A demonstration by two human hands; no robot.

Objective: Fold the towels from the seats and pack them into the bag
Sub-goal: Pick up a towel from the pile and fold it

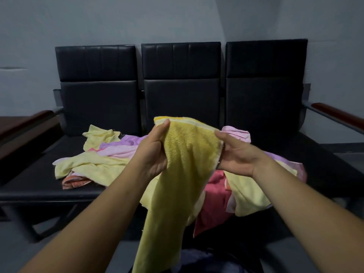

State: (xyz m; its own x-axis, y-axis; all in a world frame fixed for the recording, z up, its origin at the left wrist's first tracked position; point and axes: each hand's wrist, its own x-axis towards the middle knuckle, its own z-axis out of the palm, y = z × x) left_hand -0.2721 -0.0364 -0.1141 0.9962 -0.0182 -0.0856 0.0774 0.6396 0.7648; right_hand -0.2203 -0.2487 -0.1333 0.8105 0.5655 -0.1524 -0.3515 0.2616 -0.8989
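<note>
Across the middle of the frame a black three-seat bench is seen against a grey wall. Its seat cushions are covered by a loose heap of towels in pale yellow, lilac, pink and orange. In front of the heap a yellow towel is held up at centre frame. Its upper left corner is gripped by the left hand, its right edge is pinched by the right hand, and the rest hangs towards the lower edge of the frame. A red towel, draped over the bench's front edge, is partly hidden behind it. The bench is bounded at far left and far right by wood-topped armrests. Bare seat is visible on either side of the heap. At the bottom edge a dark blue shape is glimpsed; whether it is the bag cannot be told.
</note>
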